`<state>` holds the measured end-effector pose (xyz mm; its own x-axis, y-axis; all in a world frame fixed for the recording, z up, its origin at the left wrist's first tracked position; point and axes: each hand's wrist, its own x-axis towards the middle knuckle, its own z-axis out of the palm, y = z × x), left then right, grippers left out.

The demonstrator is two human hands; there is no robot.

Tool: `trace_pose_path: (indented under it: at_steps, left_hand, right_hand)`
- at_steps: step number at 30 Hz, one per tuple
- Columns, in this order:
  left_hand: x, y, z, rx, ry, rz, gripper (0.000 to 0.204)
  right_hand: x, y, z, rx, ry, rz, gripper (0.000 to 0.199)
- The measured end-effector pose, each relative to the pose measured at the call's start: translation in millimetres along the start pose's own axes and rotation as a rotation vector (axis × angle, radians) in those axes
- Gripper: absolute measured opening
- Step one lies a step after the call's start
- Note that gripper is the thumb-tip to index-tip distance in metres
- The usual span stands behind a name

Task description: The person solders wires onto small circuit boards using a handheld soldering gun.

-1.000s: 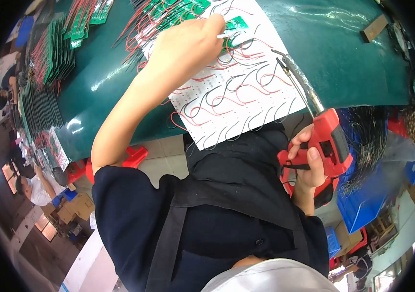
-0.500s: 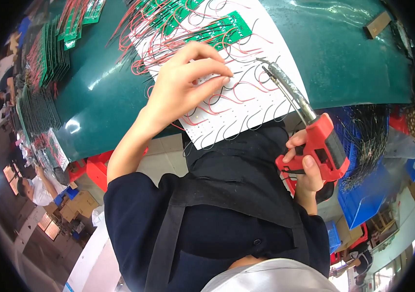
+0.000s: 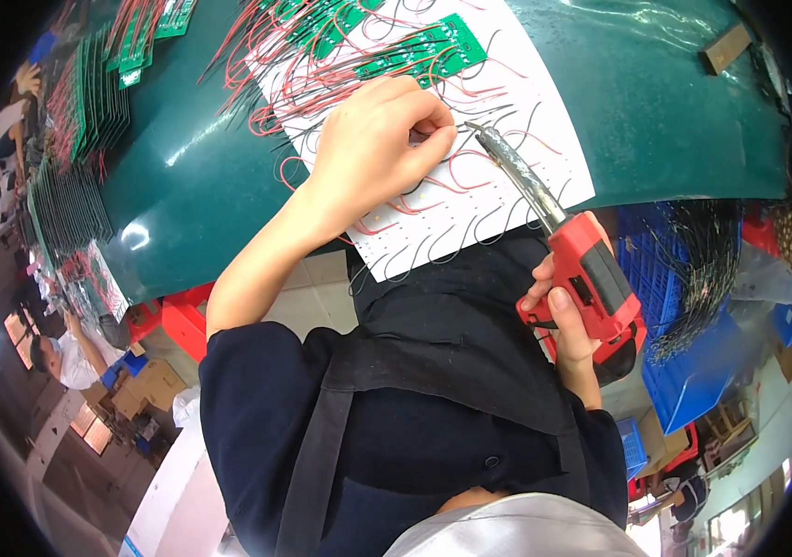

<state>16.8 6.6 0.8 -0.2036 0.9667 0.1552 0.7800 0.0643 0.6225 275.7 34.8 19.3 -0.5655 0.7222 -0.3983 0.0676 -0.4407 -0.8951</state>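
Observation:
My right hand is closed around the handle of a red and black soldering gun. Its long metal barrel slants up and left, and the thin tip ends just right of my left fingertips. My left hand is pinched, thumb against forefinger, over a white board; what lies between the fingertips is hidden. Rows of short red and black wires stick out of this board around the hand. Beyond it, green circuit boards with red and black wires attached lie on the board's far part.
The green tabletop carries stacked circuit boards at the left and a small brown block at far right. A blue crate and a bundle of dark wires are right of my lap. Other people work in the background.
My left fingers have closed into a pinch and moved slightly right. The soldering gun has shifted left, bringing its tip close to those fingertips.

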Motion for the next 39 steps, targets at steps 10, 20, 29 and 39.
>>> trace_pose_path:
  at_steps: [10, 20, 29, 39]
  left_hand:
    - [11.6, 5.4, -2.0, 0.05, -0.095, -0.072, 0.009]
    - [3.4, 4.9, -10.8, 0.042, -0.145, -0.143, 0.009]
    - [9.2, -18.8, -44.7, 0.203, 0.0, -0.054, 0.01]
    - [27.3, -36.4, -41.7, 0.285, -0.106, -0.04, 0.01]
  right_hand:
    - [3.2, -3.7, -2.8, -0.02, 0.007, -0.014, 0.059]
    - [0.7, 1.0, 6.8, 0.065, 0.121, -0.184, 0.042]
    - [1.1, -0.4, 4.1, 0.043, 0.073, -0.184, 0.037]
    - [-0.5, 0.6, 9.5, 0.049, 0.064, -0.172, 0.037]
